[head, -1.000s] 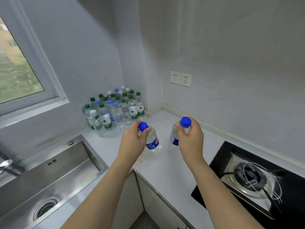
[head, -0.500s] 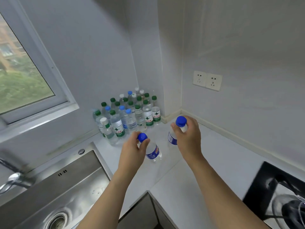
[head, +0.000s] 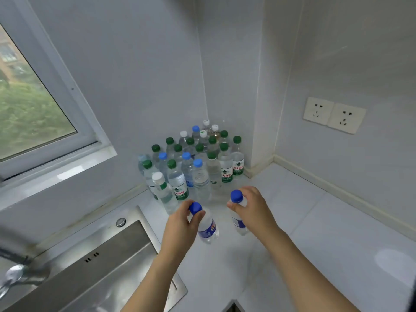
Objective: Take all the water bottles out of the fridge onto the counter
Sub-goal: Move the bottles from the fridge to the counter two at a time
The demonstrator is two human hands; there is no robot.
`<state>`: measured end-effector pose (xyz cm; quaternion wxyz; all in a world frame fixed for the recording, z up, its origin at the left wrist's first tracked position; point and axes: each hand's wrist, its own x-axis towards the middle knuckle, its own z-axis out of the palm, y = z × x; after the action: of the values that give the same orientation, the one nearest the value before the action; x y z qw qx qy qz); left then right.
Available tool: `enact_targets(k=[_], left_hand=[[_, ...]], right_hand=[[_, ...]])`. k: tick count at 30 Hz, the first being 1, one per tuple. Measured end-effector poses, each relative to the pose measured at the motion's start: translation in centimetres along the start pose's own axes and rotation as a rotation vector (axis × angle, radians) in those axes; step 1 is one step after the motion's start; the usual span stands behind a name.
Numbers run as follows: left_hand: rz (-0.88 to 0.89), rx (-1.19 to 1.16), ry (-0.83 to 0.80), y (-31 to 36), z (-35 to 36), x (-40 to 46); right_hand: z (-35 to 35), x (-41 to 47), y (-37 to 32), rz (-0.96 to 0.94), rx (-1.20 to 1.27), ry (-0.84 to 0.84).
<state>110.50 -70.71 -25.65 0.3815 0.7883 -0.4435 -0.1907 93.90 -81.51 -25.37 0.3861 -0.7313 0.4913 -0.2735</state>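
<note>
Left hand (head: 180, 228) pinches the left blue-cap bottle (head: 208, 228) at the neck; right hand (head: 253, 210) grips the right blue-cap bottle (head: 238, 224) near its cap. Top grips keep both upright for setting down on the counter (head: 315, 233), just short of the bottle cluster (head: 193, 167) beyond the fingertips. Fridge not in view

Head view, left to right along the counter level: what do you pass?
Faucet → sink → left hand on its blue-capped bottle → right hand on the second bottle → bare counter.
</note>
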Motion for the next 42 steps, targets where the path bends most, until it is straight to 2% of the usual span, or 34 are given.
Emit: enact_targets(k=[8,14,19,25,31,37,42], left_hand=[[-0.111,-0.044,0.01,-7.5,-1.6,5.5],[-0.129,-0.04,-0.02,-10.6,-1.7,8.5],[-0.124,-0.017,-0.048,-12.0,-0.7,10.7],[-0.038,0.079,-0.039,-12.3,-0.1,13.1],[-0.021,0.15,-0.033,-12.6,0.1,13.6],[-0.023,0.134,0.002,-12.1,0.5,12.9],[0.113,0.149,0.094,-10.7,0.2,11.9]], right_hand=[[7.8,4.9,-0.1,0.037,-0.093,-0.148],[12.9,8.3,-0.6,0.095,0.008,-0.098],[15.9,10.4,-0.2,0.111,0.019,0.015],[18.4,11.2,0.3,0.07,0.053,0.083],[19.8,12.1,0.5,0.057,-0.009,0.092],[18.7,11.5,0.3,0.048,-0.003,0.025],[15.0,9.8,0.6,0.066,-0.065,0.031]])
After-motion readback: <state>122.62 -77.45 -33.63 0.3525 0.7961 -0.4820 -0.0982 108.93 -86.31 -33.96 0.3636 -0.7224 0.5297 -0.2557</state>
